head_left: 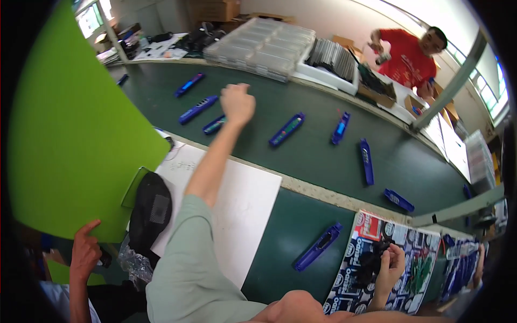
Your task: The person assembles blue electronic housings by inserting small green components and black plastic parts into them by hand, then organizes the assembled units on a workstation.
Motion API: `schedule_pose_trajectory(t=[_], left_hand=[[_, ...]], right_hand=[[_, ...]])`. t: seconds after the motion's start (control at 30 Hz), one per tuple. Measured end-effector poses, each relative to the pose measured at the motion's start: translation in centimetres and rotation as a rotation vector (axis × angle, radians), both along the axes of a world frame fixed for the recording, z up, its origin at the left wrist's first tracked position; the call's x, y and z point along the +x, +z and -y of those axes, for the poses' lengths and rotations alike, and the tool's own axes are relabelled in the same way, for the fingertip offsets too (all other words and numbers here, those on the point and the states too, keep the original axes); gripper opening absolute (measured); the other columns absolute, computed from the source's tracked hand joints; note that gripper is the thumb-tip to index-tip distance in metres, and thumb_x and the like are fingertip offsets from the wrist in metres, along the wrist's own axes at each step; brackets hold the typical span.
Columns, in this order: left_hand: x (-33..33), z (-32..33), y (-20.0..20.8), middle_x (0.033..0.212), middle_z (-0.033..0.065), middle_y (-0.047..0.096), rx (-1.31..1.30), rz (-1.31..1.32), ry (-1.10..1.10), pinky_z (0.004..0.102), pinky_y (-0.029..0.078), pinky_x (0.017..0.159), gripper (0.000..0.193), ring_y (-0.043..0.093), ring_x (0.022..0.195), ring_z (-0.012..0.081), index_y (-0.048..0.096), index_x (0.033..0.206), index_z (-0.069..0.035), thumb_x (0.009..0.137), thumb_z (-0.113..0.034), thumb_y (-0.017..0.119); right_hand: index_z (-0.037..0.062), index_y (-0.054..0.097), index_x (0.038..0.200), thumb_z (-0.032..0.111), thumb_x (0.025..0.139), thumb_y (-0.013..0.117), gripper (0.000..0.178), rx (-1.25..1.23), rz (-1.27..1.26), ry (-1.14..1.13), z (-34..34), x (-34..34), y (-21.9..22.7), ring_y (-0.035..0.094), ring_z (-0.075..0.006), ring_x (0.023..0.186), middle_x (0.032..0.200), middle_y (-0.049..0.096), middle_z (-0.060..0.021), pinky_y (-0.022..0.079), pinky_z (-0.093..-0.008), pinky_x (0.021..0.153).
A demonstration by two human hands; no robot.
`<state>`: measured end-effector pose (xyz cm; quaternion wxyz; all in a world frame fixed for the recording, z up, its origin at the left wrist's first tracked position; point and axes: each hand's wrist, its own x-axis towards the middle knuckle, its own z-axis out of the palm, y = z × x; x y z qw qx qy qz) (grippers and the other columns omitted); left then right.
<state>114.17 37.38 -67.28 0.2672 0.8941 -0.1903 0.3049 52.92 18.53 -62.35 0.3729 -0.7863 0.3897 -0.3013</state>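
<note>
My left hand (238, 103) is stretched far over the green belt, its fingers curled and partly turned from view. Whatever they may hold is hidden. Beside its wrist lies a blue casing with a circuit board (215, 125), one end covered by the hand. Two more blue pieces, a casing (198, 110) and one with a lit blue strip (189, 85), rest to its left. At the lower right, my right hand (392, 266) pinches a small black part (383, 245) above a pile of black parts (368, 265). A blue casing (319, 246) lies left of that pile.
Several blue casings (287, 130) are spread along the belt (318, 161). A white sheet (242, 199) lies under my left arm. A green panel (81, 134) blocks the left, with another person's hand (86, 250) below. Clear trays (264, 46) and a person in red (406, 56) are beyond.
</note>
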Motion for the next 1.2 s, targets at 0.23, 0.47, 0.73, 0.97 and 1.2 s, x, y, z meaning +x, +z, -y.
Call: schedule_pose_trajectory(t=[0.23, 0.47, 0.73, 0.97, 1.2], left_hand=[[13.6, -25.4, -4.8, 0.129, 0.0175, 0.064, 0.564, -0.353, 0.363, 0.0532, 0.052, 0.097, 0.052, 0.062, 0.118, 0.0412, 0.056, 0.141, -0.02, 0.094, -0.043, 0.062], [14.8, -21.7, -6.6, 0.122, 0.0207, 0.065, 0.366, -0.036, 0.188, 0.0458, 0.05, 0.095, 0.047, 0.065, 0.109, 0.0394, 0.055, 0.139, -0.005, 0.103, -0.036, 0.057], [-19.7, 1.4, 6.0, 0.113, 0.0104, 0.07, -0.649, -0.818, -0.956, 0.0284, 0.053, 0.083, 0.036, 0.066, 0.091, 0.0126, 0.06, 0.127, -0.003, 0.107, -0.032, 0.054], [-36.9, 6.3, 3.8, 0.109, 0.0117, 0.069, -0.959, -1.687, -1.163, 0.0295, 0.056, 0.079, 0.036, 0.068, 0.09, 0.0161, 0.058, 0.125, -0.003, 0.108, -0.033, 0.051], [-38.5, 5.4, 2.8, 0.11, 0.0084, 0.069, -0.896, -1.811, -1.188, 0.0274, 0.056, 0.081, 0.035, 0.069, 0.092, 0.0133, 0.058, 0.126, -0.002, 0.11, -0.031, 0.046]], right_hand=[[0.0016, 0.067, 0.113, 0.007, 0.096, 0.068, 0.018, -0.104, -0.053, -0.037, 0.8, -0.2, 0.4, 0.056, -0.0044, 0.078, 0.091, 0.065, 0.0012, 0.043, -0.0207, 0.069], [-0.0012, 0.069, 0.104, 0.003, 0.09, 0.071, 0.015, -0.332, -0.144, -0.023, 2.6, -1.1, -0.2, 0.063, -0.015, 0.073, 0.086, 0.067, -0.0082, 0.048, -0.0279, 0.066], [0.0061, 0.072, 0.103, 0.007, 0.081, 0.072, 0.022, -0.592, -0.405, 0.344, 5.0, 2.6, -0.9, 0.06, -0.0282, 0.105, 0.106, 0.067, -0.0072, 0.047, -0.0407, 0.093], [0.0062, 0.068, 0.097, 0.008, 0.085, 0.07, 0.013, -0.717, -0.351, 0.365, 5.2, 3.9, -0.8, 0.062, -0.0285, 0.094, 0.092, 0.067, -0.0065, 0.048, -0.0415, 0.084], [0.0014, 0.06, 0.108, 0.005, 0.096, 0.068, 0.015, 0.13, 0.168, 0.326, 1.8, 3.4, -0.2, 0.061, -0.0128, 0.07, 0.086, 0.064, -0.0054, 0.047, -0.0269, 0.062]])
